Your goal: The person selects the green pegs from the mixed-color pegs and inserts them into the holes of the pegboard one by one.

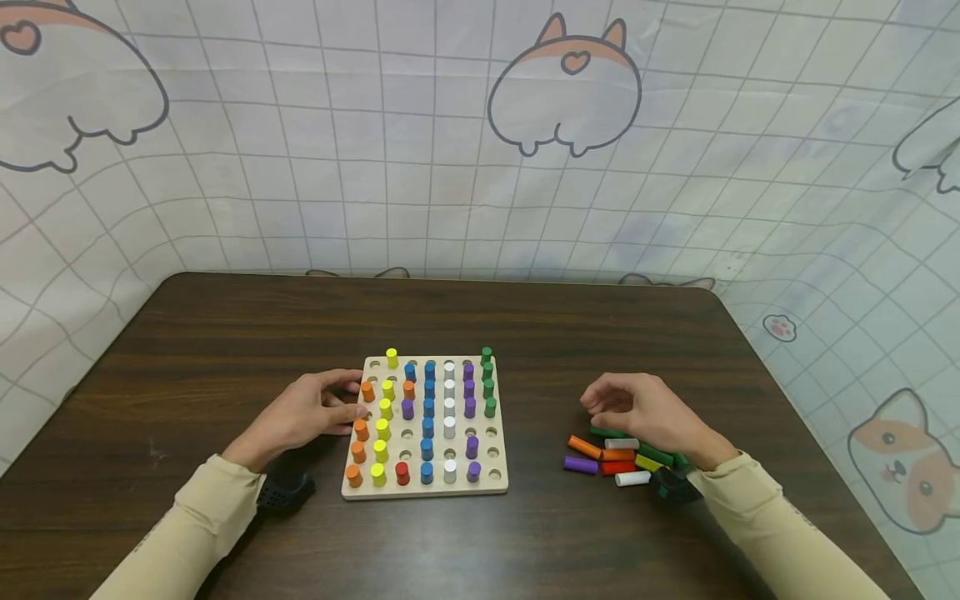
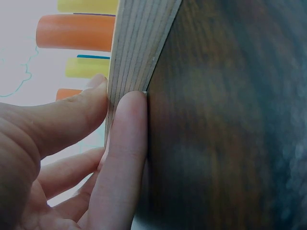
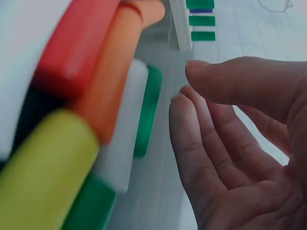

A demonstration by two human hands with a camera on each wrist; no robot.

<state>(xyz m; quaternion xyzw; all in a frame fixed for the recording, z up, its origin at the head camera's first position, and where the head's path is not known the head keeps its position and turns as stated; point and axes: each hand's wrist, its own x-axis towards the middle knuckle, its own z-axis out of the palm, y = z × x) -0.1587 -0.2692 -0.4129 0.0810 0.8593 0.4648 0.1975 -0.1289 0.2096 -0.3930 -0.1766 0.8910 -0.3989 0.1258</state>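
A square wooden pegboard [image 1: 465,490] lies on the table, with columns of orange, yellow, blue, white, purple and green pegs upright in its holes. My left hand [image 1: 307,412] holds the board's left edge; in the left wrist view the thumb [image 2: 72,117] lies at the upper rim and a finger [image 2: 122,139] against the layered side. To the right, my right hand [image 1: 645,408] hovers over a pile of loose pegs, including an orange peg [image 1: 584,447] and a purple peg [image 1: 581,465]. Seen from the right wrist, its thumb and fingers are bent with a gap between them and hold nothing; a green peg [image 3: 148,112] lies beside them.
The dark wooden table [image 1: 300,317] reaches back to a white grid-patterned cloth [image 1: 360,167] with cartoon drawings. Some holes of the board hold no peg. Red, white and yellow pegs lie among the pile, partly under the right wrist.
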